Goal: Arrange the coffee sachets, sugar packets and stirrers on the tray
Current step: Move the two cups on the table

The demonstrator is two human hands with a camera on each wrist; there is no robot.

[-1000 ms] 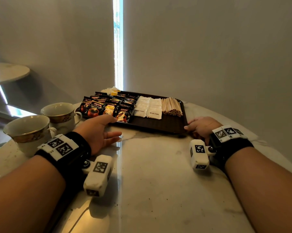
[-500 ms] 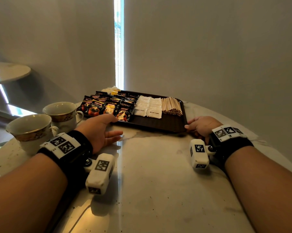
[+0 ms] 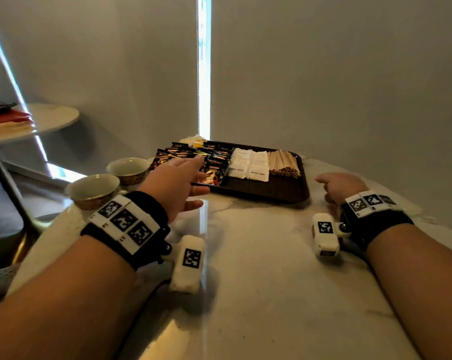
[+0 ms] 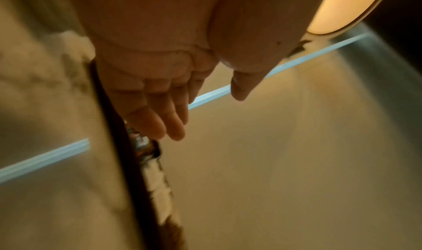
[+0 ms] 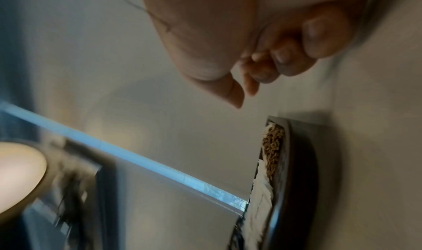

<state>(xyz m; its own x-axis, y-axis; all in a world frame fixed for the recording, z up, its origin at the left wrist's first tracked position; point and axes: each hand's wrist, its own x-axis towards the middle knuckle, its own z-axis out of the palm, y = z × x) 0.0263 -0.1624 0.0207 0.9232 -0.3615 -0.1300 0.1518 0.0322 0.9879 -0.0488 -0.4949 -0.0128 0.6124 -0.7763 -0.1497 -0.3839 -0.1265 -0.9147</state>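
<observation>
A dark brown tray [image 3: 277, 189] lies on the far part of a pale marble table [image 3: 258, 281]. On the tray, from left to right, lie rows of black coffee sachets [image 3: 214, 162], two columns of white sugar packets [image 3: 248, 165] and a bundle of wooden stirrers [image 3: 283, 163]. The near strip of the tray is bare. Something pale and yellow shows just beyond the far left corner of the tray, too small to identify.

The left hand [image 3: 175, 183] is raised over the near left corner of the tray, with its fingers [image 4: 157, 116] straight and close together, the thumb apart, holding nothing. The fingertips reach above the coffee sachets; whether they touch them cannot be told. In the left wrist view the hand hangs above the tray's edge with the palm empty.

The right hand [image 3: 340, 187] is on the table just right of the tray's near right corner, apart from the rim. Its fingers [image 5: 324, 35] are curled into the palm and the thumb points toward the tray; it holds nothing.

Two cream cups [image 3: 110, 180] with gold bands stand on the left of the table, beside the tray. Farther left, a small round side table [image 3: 53, 118] carries a stack of flat red and pale items.
</observation>
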